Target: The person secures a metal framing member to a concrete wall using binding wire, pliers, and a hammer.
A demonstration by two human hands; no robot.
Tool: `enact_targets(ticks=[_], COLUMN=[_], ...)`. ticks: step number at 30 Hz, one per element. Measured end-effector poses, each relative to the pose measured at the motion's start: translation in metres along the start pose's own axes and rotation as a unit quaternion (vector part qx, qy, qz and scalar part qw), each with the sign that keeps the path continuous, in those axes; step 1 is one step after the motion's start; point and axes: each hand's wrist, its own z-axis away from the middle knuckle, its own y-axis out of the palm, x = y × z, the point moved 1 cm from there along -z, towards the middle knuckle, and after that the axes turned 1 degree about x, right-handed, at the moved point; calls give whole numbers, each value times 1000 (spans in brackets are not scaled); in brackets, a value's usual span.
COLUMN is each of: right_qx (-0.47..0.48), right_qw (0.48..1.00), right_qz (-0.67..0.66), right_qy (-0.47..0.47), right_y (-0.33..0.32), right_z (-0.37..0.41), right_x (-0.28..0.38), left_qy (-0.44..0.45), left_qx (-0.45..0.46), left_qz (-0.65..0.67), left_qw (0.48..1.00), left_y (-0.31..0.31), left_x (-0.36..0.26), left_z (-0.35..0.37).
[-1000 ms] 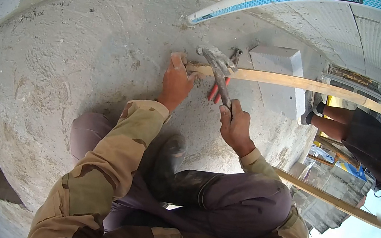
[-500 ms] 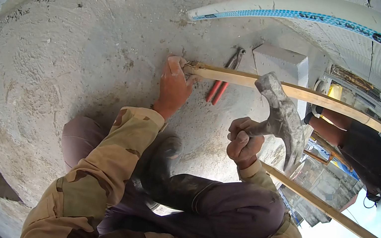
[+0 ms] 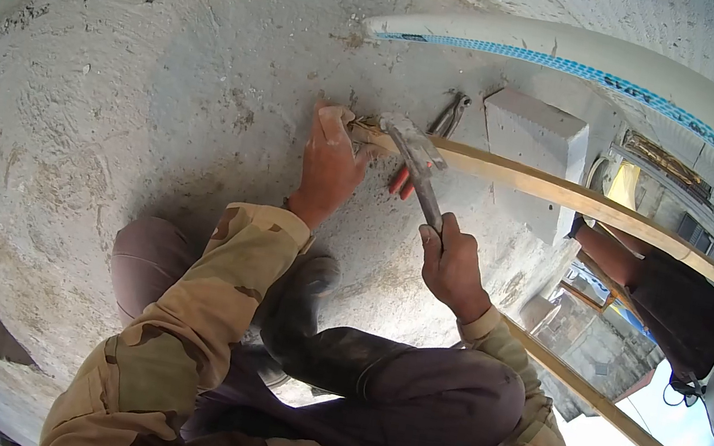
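Gripping the hammer (image 3: 418, 159) by its handle, our right hand (image 3: 450, 262) is wrapped tightly around it, and the head rests on the left end of the wooden strip (image 3: 569, 194). Our left hand (image 3: 329, 166) clasps that end and pins it to the concrete slab (image 3: 161, 96). Red-handled pliers (image 3: 401, 183) lie just beside the strip, with a grey block (image 3: 535, 144) further right. Another person (image 3: 691, 317) stands at the strip's right end.

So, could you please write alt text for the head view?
A seated person's right hand holds a hammer at the end of a wooden strip, steadied by the left hand on a concrete slab. Red-handled pliers lie beside it.
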Motion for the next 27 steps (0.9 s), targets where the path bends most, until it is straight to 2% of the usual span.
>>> enact_targets(ticks=[1,2,4,5,7,9,10,11,12,13,18,20,22,24,27], right_qx=[6,7,-4,-27,-94,-131,-130,-21,90,57,33,-73,21,86,80], right_qw=[998,998,996,993,985,968,977,998,988,996,998,987,1000,990,994], right_qz=[57,59,-71,-108,-119,-136,-65,22,110,21,-8,-39,4,103,70], right_qy=[-15,-13,61,48,-85,-168,-153,-46,65,62,50,-135,3,53,29], right_y=[2,-1,-23,-36,-55,-59,-55,-42,-34,-34,-73,-82,-71,-51,-71], right_z=[-9,-6,-14,-12,-2,1,-3,-11,-19,-28,-33,-18,-17,-41,-49], right_x=[-5,-5,12,25,29,28,28,15,3,6,41,35,29,19,44], left_qy=[-20,-22,-19,-25,20,21,26,25,24,25,30,32,37,20,7], left_qx=[8,9,14,20,-6,-6,-12,-12,-17,-19,-21,-20,-33,-21,-14], left_qz=[11,13,4,7,-22,-16,-12,-9,-6,-5,4,12,10,25,22], left_qw=[1000,1000,1000,999,1000,1000,1000,1000,1000,999,999,999,999,999,1000], left_y=[1,1,-2,0,3,4,4,3,4,2,0,-1,-5,-4,-1], left_x=[-1,-2,-4,-3,1,1,0,-1,-3,-5,-5,-7,-13,-14,-6], left_z=[-2,0,-1,3,0,1,0,-3,-3,-3,-5,-2,-6,-2,-5])
